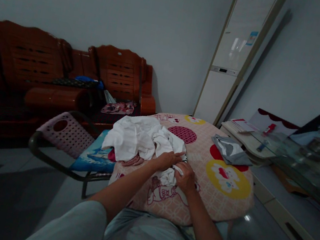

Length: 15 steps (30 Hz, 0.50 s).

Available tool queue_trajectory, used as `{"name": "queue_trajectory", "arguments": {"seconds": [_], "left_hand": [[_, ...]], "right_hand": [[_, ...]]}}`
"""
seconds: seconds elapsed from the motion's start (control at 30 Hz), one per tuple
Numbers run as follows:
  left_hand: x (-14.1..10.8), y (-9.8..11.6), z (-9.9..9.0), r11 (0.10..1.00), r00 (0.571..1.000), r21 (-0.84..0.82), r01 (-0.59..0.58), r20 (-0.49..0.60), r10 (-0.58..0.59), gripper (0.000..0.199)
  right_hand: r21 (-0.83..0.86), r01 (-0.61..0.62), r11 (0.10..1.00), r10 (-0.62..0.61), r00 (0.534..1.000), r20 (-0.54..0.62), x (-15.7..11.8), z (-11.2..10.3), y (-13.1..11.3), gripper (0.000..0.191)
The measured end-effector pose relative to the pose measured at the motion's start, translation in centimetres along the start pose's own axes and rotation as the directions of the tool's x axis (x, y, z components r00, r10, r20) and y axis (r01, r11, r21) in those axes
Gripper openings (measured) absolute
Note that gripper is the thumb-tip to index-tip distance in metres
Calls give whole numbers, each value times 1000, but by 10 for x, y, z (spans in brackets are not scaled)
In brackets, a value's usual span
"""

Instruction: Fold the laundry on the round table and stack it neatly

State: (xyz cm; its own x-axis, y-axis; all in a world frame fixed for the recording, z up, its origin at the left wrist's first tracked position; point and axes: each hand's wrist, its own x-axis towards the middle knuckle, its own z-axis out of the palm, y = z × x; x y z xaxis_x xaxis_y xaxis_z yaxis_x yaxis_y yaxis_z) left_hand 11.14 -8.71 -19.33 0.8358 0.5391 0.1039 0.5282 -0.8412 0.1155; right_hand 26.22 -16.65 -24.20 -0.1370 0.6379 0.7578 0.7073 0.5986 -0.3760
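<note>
We had open room on the pink table cover (pixel 220 210) right of our hands, up to a gray folded cloth (pixel 220 143); its near edge was low in the frame. The white cloth (pixel 168 177) looked crumpled, near the middle, beside a big white pile (pixel 131 137). Our left hand (pixel 169 160) lay over its top, fingers nearly straight; we couldn't tell if it gripped. Our right hand (pixel 186 177) pinched its right side, fingers bent.

I see plain white cloth (pixel 132 136), a peachy-pink cover (pixel 206 207) with yellow and red circles, a grey-and-white garment (pixel 230 150), a blue seat (pixel 93 162).
</note>
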Motion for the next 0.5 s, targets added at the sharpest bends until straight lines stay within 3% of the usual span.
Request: {"name": "queue_trajectory", "arguments": {"seconds": [0.13, 0.2, 0.27, 0.3, 0.33, 0.4, 0.43, 0.47, 0.5], "left_hand": [[9, -3, 3, 999, 998, -22, 40, 42, -39, 36], [10, -2, 9, 977, 985, -124, 171, -15, -174, 39], [9, -1, 14, 914, 933, -253, 317, -92, -349, 41], [9, 0, 16, 854, 881, -350, 386, -135, -453, 40], [9, 0, 17, 755, 802, -488, 438, -167, -574, 38], [12, -1, 16, 458, 591, -780, 427, -144, -794, 31], [14, -1, 14, 295, 488, -884, 362, -89, -868, 29], [17, -1, 13, 164, 415, -943, 291, -30, -909, 28], [20, 0, 11, 93, 382, -964, 249, 9, -924, 28]], "right_hand": [[15, -109, 994, 110, 986, -124, 0, -3, 4, 23], [11, -213, 977, 211, 959, -191, 0, -6, 9, 34], [47, -340, 939, 339, 899, -277, -1, -9, 17, 47], [81, -403, 912, 406, 857, -317, -2, -11, 22, 51], [122, -458, 881, 470, 810, -350, -4, -12, 27, 53], [194, -539, 820, 569, 728, -381, -7, -13, 35, 52], [216, -560, 800, 598, 711, -371, -8, -13, 37, 51], [228, -569, 790, 612, 713, -342, -8, -13, 37, 51], [234, -566, 791, 612, 736, -290, -8, -12, 36, 51]]}}
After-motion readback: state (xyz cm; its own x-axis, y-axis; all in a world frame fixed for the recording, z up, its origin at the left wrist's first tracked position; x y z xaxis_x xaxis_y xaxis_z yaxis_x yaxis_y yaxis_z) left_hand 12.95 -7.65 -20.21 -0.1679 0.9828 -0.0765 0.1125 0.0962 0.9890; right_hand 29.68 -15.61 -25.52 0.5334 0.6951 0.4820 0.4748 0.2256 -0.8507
